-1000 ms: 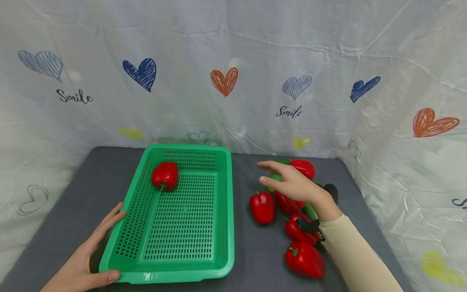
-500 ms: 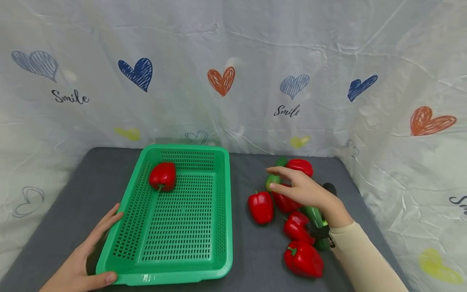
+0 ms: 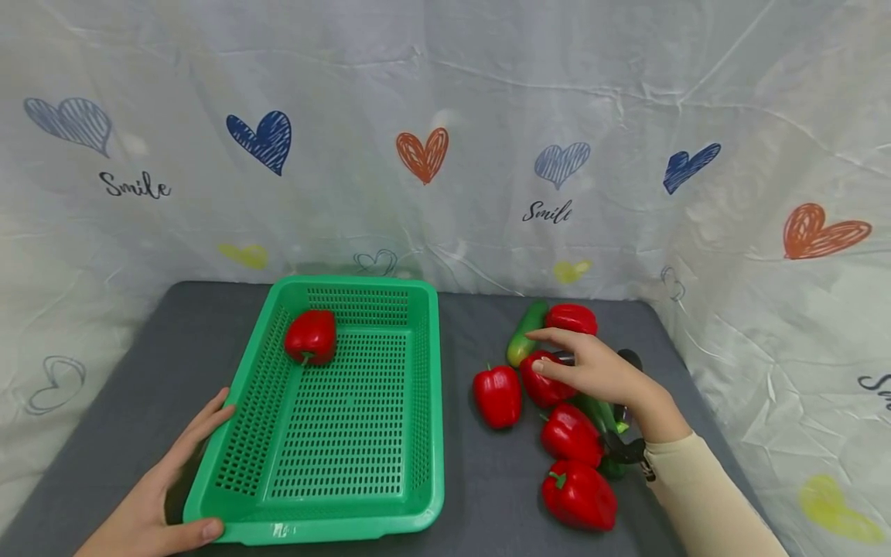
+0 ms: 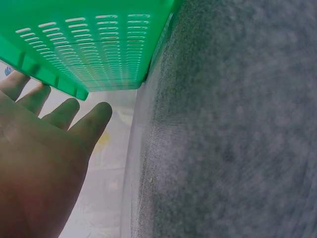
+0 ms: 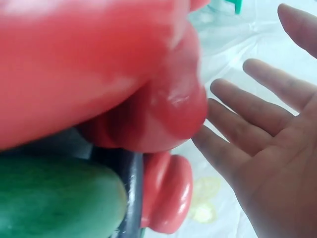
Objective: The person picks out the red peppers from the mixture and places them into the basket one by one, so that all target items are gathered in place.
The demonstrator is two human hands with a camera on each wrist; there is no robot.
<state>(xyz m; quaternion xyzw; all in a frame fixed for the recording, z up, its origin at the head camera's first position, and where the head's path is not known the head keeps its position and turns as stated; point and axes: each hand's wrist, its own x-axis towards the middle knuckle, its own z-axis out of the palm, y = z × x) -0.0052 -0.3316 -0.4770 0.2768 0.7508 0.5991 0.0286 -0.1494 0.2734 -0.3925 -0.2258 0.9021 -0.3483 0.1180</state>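
A green plastic basket stands on the grey table, with one red bell pepper in its far left corner. My left hand rests against the basket's near left corner, thumb at the front rim and straight fingers along the outer left side. Over the vegetables on the right hovers my right hand, fingers spread in the right wrist view and holding nothing. Just below it lies a red bell pepper, partly covered by the hand. A green cucumber lies just beyond the fingertips.
Another red pepper sits nearer the basket. Two more, a middle pepper and a front pepper, line up toward me. A far pepper lies at the back. Dark eggplant-like pieces are partly hidden by my right arm.
My right hand has moved right and slightly down, uncovering more of the cucumber and the pepper below it. The left hand keeps its place on the basket.
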